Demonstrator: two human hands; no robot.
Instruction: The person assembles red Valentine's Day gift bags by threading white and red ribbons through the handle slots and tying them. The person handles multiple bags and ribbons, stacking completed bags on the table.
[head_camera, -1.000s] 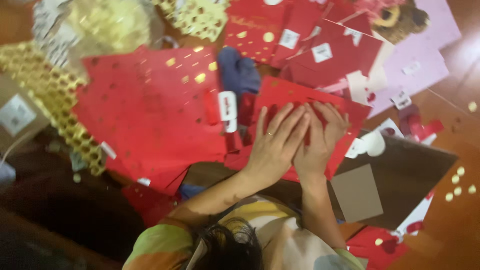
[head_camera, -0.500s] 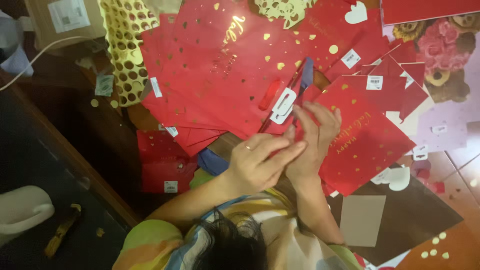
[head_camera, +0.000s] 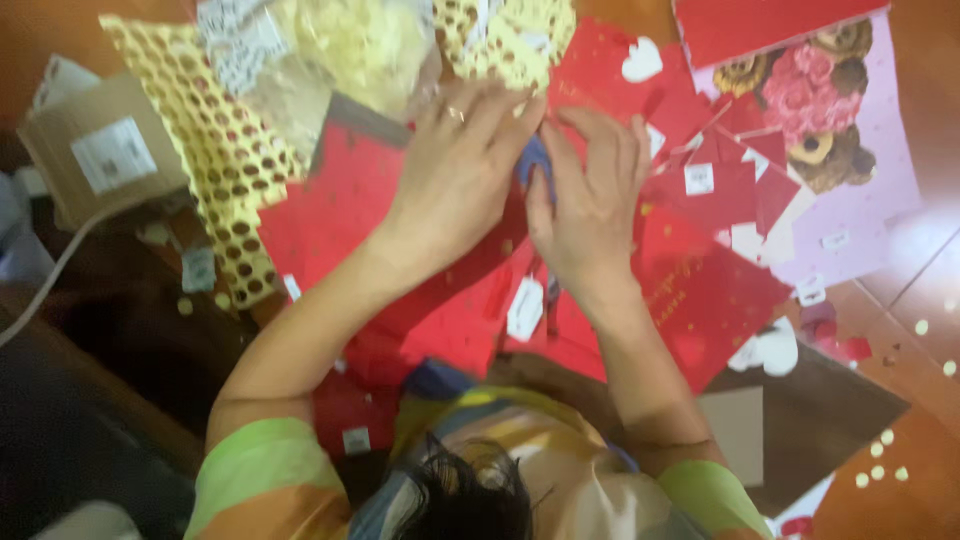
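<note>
A small blue object (head_camera: 533, 160) shows between the two hands, over the heap of red paper sheets (head_camera: 690, 290) scattered with gold dots. Only a narrow strip of it is visible, dark blue and blurred; its kind cannot be told. The visible part runs roughly up and down in the view, away from the person, with its upper end near the fingertips and its lower part hidden behind the right thumb.

The left hand (head_camera: 455, 170) lies palm down with fingers spread and slightly curled, a ring on one finger, its fingertips touching the blue object's left edge. The right hand (head_camera: 590, 205) is curled beside it, thumb pressed against the blue object; whether either hand truly grips it cannot be told.

Just beyond the fingertips lies gold punched paper (head_camera: 505, 40). A long strip of gold honeycomb paper (head_camera: 215, 160) runs down the left side. A white tag (head_camera: 524, 308) lies under the wrists. A pink sheet with printed flowers (head_camera: 830, 150) lies to the right, and a cardboard box (head_camera: 105, 150) stands at far left.
</note>
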